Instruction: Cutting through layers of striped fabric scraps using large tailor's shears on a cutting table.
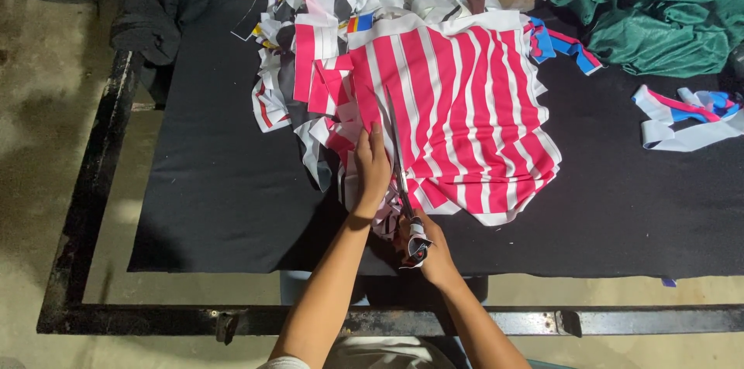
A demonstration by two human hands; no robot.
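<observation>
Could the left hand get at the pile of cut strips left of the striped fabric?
Probably yes: the left hand lies on the striped fabric, with the strip pile just beyond and nothing between.

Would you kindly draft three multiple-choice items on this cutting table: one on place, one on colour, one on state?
1. Where does the green cloth lie?
A far right corner
B near left corner
C on the floor

2. What colours is the striped fabric under the hands?
A blue, yellow
B pink-red, white
C black, green

3. What is the left hand doing?
A hanging free
B gripping scissors
C pressing flat on the fabric

Key: 1 A, it lies top right; 2 B, its stripes show; 3 C, the right hand has the long metal scissors.
</observation>
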